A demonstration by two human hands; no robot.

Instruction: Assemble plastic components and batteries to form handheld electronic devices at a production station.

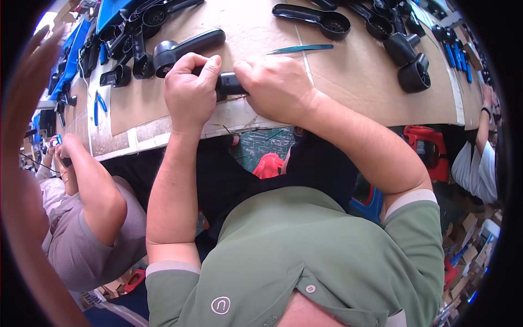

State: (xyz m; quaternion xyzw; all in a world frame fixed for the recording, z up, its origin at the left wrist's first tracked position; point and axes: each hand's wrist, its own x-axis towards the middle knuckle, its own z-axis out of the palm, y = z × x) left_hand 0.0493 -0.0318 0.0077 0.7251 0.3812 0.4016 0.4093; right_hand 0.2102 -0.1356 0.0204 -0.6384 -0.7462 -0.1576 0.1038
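Between my two hands, near the table's front edge, is a black plastic part (231,84), apparently a hair dryer's handle; most of it is hidden by my fingers. My left hand (190,92) is closed round its left end, thumb up. Wrapped over the right end is my right hand (278,87), knuckles upward. Just beyond my left hand lies a black hair dryer housing (188,50) with a rounded head. Teal tweezers (300,49) rest on the brown board beyond my right hand.
Several black housings (332,24) lie along the table's far side, with a round-mouthed one (414,73) at right. Blue-handled cutters (98,107) lie at left. A co-worker's arm (92,180) is close on my left; another person's arm (484,117) shows far right.
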